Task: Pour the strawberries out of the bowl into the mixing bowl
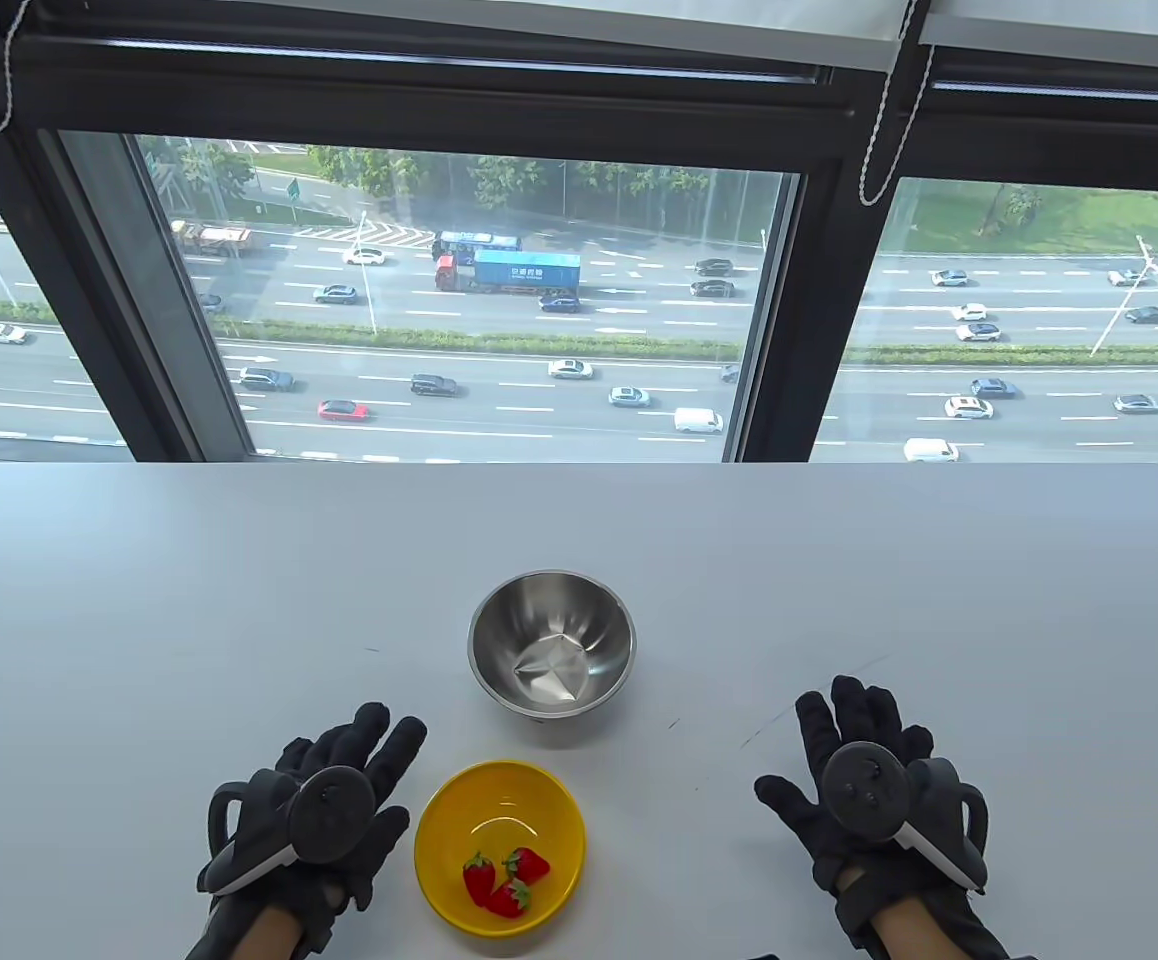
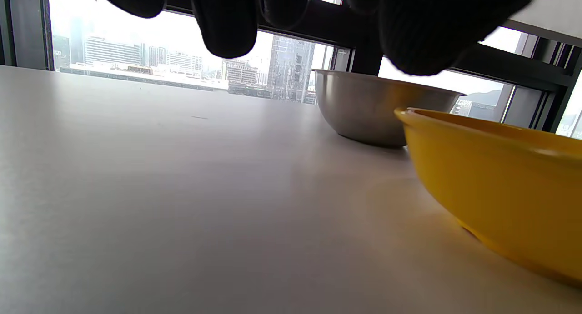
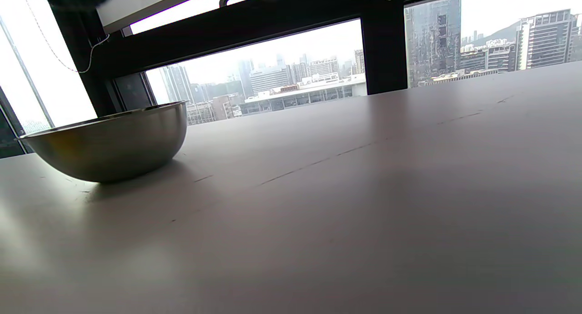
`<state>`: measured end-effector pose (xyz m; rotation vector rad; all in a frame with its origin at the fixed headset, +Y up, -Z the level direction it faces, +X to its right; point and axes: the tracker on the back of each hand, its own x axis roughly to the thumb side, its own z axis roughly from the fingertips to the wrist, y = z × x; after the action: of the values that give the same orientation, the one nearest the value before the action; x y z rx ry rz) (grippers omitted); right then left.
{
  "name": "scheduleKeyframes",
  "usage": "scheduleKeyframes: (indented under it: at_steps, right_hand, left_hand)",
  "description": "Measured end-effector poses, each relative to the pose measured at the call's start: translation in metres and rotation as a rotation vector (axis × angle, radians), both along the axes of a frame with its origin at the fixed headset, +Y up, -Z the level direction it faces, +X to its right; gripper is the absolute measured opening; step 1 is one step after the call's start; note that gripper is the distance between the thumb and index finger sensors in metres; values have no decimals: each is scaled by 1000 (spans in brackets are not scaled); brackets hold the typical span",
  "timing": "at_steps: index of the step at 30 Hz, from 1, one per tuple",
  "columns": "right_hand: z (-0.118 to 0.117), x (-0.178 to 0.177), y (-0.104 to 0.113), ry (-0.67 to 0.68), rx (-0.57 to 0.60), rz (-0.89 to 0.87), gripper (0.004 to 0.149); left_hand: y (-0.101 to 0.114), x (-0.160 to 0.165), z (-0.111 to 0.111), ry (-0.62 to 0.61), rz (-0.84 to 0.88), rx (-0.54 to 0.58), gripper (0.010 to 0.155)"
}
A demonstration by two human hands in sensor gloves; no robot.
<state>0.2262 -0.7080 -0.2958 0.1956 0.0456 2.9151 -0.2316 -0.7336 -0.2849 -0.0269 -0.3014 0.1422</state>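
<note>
A yellow bowl (image 1: 539, 815) sits near the table's front edge with three strawberries (image 1: 501, 880) in it. A steel mixing bowl (image 1: 594, 625), with nothing in it, stands just behind it. My left hand (image 1: 359, 765) lies flat and open on the table just left of the yellow bowl, holding nothing. My right hand (image 1: 854, 735) lies flat and open well to the right of both bowls, holding nothing. The left wrist view shows the yellow bowl (image 2: 504, 182) close at right with the steel bowl (image 2: 368, 107) behind it. The right wrist view shows the steel bowl (image 3: 113, 143) at left.
The white table (image 1: 189, 600) runs back to a large window. Thin dark scratch marks (image 1: 819, 700) cross the table by my right hand. Nothing else stands on the table.
</note>
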Motion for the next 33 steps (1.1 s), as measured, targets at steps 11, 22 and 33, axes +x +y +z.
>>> scheduleKeyframes:
  at_steps: [11,22,33]
  right_hand:
    - [1,2,2,-6,15,-17,87]
    - [1,3,2,1,13,-22,87]
    - [1,4,1,1,13,-29,87]
  left_hand:
    - [-11,19,2,-62,-49,-63,73]
    - [-21,31,2,-89,-86,-168,65]
    - [-27,31,0,-91,-57,-223,57]
